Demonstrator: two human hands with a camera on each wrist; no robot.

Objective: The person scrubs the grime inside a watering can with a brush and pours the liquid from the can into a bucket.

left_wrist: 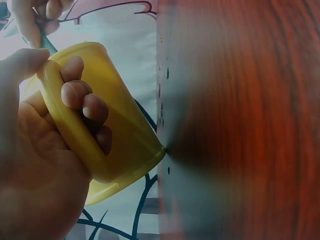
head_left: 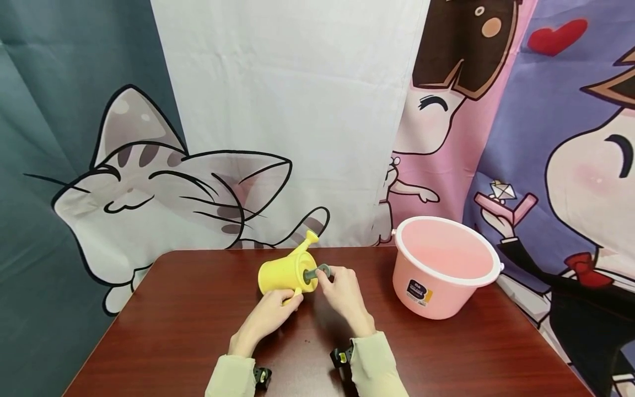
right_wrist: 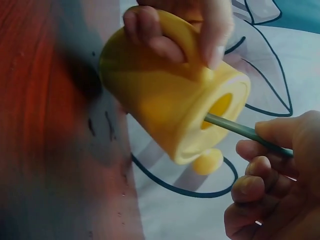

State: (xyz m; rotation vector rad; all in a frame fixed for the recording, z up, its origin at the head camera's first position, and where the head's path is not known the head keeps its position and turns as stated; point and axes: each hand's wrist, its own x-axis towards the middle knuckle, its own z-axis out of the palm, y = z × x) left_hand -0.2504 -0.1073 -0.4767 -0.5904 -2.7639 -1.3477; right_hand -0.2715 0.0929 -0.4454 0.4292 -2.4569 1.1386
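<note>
A yellow toy watering can [head_left: 279, 274] lies tipped over, its top opening turned to the right and its spout [head_left: 303, 244] pointing away. My left hand [head_left: 270, 315] grips the can by its handle, fingers curled through the loop [left_wrist: 67, 120]. Between thumb and fingers my right hand [head_left: 345, 293] pinches the slim grey-green handle [right_wrist: 239, 129] of a tool, with a hole near its outer end. The tool's other end is hidden inside the can's opening [right_wrist: 220, 107]. In the left wrist view, the can's bottom edge is close to the tabletop.
To the right on the dark red-brown wooden table [head_left: 188, 309] stands a pink bucket [head_left: 448, 302] with a white rim and a label. A printed cartoon curtain [head_left: 297, 110] hangs behind the table's far edge. Both wrists wear small black cameras [head_left: 262, 377].
</note>
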